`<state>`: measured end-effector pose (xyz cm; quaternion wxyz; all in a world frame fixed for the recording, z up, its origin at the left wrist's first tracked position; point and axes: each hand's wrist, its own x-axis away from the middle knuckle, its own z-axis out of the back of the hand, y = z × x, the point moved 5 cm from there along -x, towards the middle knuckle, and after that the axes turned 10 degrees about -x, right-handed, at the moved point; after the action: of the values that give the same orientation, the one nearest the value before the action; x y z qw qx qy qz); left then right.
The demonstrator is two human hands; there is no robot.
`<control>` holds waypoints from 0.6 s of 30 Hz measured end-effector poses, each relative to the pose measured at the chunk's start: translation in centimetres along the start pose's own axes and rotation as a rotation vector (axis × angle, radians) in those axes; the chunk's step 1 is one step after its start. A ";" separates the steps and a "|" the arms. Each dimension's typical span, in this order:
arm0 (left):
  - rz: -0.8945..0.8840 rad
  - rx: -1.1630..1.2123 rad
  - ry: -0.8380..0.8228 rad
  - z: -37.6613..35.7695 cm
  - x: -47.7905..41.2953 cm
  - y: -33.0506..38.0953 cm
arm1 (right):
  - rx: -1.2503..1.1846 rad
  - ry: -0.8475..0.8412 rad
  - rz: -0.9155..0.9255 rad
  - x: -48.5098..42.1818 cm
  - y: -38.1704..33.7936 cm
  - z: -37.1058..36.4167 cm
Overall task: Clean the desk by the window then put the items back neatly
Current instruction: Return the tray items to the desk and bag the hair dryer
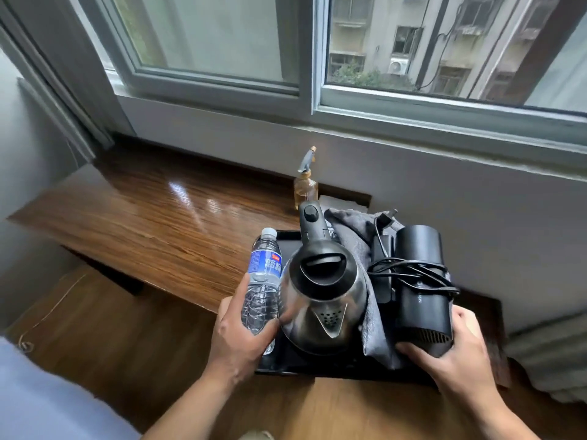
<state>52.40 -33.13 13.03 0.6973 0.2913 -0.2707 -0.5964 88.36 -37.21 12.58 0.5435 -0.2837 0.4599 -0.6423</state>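
The tray [287,239] at the desk's [158,223] right end feels heavy, top-heavy with kettle [320,300]; my left hand [241,338] and right hand [451,354] clasp its 2 near corners.

Water bottle [262,282] label: blue, characters too blurred.

One tray [287,235], one kettle [320,296], one water bottle [262,281], one hair dryer [421,287], one grey cloth [352,236], one spray bottle [305,185], two hands.
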 end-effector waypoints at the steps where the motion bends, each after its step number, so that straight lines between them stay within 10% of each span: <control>1: -0.009 0.002 0.007 1.3 -0.6 -1.2 | -0.001 0.004 0.003 0.2 -0.6 -1.7; 18: 0.087 0.021 0.125 16.8 -7.3 -15.4 | 0.049 -0.142 0.085 -3.2 -9.6 -22.8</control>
<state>28.81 -29.18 13.06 0.7349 0.3231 -0.2454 -0.5434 65.28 -27.84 12.13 0.6084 -0.2953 0.4161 -0.6079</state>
